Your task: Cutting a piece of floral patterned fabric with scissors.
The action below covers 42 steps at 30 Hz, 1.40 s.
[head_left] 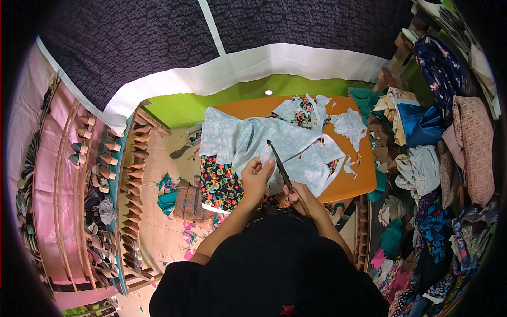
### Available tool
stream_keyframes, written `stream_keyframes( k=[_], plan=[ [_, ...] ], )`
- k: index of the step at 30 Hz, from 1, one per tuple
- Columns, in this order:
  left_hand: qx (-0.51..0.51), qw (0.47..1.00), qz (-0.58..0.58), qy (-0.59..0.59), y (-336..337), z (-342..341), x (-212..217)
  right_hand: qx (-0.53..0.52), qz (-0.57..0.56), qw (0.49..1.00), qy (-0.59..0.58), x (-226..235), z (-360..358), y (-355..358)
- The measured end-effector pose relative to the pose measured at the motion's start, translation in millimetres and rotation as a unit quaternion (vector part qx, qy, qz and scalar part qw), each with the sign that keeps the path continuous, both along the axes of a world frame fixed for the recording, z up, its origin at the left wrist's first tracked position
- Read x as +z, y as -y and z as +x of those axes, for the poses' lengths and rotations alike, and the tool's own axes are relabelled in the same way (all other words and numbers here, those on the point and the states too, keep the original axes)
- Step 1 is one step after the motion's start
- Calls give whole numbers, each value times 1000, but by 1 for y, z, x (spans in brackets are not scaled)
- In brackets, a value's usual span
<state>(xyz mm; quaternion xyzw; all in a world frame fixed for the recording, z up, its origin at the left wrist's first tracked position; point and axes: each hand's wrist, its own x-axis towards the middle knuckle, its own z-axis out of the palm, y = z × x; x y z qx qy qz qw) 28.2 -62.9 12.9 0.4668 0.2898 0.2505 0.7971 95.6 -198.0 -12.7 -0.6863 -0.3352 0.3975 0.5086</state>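
Note:
A pale blue patterned fabric (248,140) lies spread over an orange table (351,182). My left hand (257,177) pinches the near edge of this fabric. My right hand (301,194) is closed on the handles of long dark scissors (279,161), whose blades point up and away across the cloth. Under the pale cloth lies a black fabric with bright flowers (222,185), hanging off the table's near left corner. White and pale offcuts (349,125) lie at the table's far right.
A wooden rack (132,206) with rows of pegs and shoe forms stands on the left. Heaps of mixed fabrics (428,174) fill the right side. Scraps and a woven basket (186,203) lie on the tiled floor at left. A green wall is behind the table.

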Motion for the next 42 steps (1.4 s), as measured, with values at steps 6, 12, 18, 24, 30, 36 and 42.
stream_keyframes(
  k=[6,12,18,24,30,36,42],
  plan=[
    [36,997,69,-19,-7,-1,-21,17,42,997,56,-15,-4,-2],
    [52,997,55,-22,-2,1,-4,12,40,999,-23,-24,-3,-2],
    [41,996,69,-30,-3,0,-9,-2,33,999,-12,-20,-5,-4],
    [55,997,57,-20,-2,4,-10,20,30,999,7,-19,-4,-2],
    [56,994,94,-31,-1,3,-14,-6,15,1000,-10,-11,-5,-5],
    [58,991,113,-30,-3,4,-19,1,53,999,9,-25,-5,-4],
    [43,990,127,-41,-3,1,-15,-8,10,999,52,-8,-3,-5]
  ],
)
